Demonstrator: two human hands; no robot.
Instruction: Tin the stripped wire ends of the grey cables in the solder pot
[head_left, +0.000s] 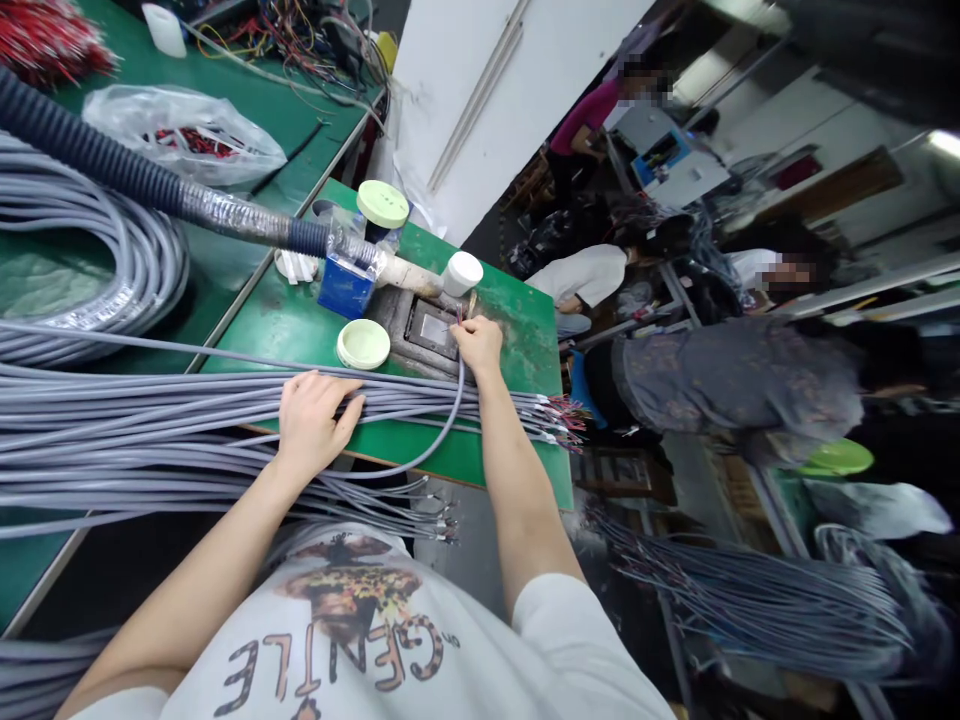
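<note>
My left hand [315,420] lies on a bundle of grey cables [150,430] stretched across the green bench [517,330], fingers spread over the strands. My right hand [477,343] pinches the stripped end of one grey cable [450,420] and holds it at a small metal pot [431,328] set in the bench. That cable loops down from my right hand toward the bench's front edge. A dark corrugated hose [112,165] ends just above the pot.
Beside the pot stand a pale green lid [363,344], a blue box [345,285], a green-capped jar [382,205] and a white jar [462,273]. A grey cable coil [90,270] lies at left. Other people work at the right, with more cable bundles [750,590].
</note>
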